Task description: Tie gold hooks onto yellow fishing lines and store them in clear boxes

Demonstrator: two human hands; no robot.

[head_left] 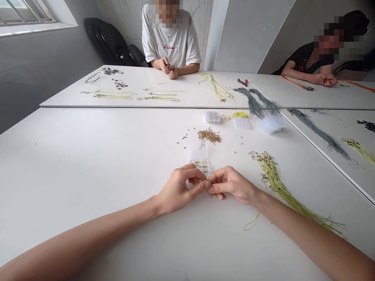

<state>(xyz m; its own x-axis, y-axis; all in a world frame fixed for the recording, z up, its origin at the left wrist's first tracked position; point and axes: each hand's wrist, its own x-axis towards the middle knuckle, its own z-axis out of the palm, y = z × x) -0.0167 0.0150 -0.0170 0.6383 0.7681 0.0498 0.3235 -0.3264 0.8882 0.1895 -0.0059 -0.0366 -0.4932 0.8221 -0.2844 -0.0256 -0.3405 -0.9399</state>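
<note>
My left hand (187,183) and my right hand (227,185) meet at the middle of the table, fingers closed in a pinch. Between the fingertips shows a bit of thin yellowish fishing line (208,180); most of it is hidden. Just beyond the hands lies an open clear plastic box (199,150) with several hooks on yellow-green line in its near compartments. Behind the box is a pile of small gold-coloured metal pieces (209,135). A loop of yellow-green line (251,225) lies by my right forearm, where I cannot tell which strand it belongs to.
Right of my hands spreads a bundle of yellow-green lines with dark hooks (271,169). Clear boxes (212,117), stacked clear lids (272,124) and grey-green line bundles (258,102) lie farther back. Two people (172,39) work across the table with their own hands.
</note>
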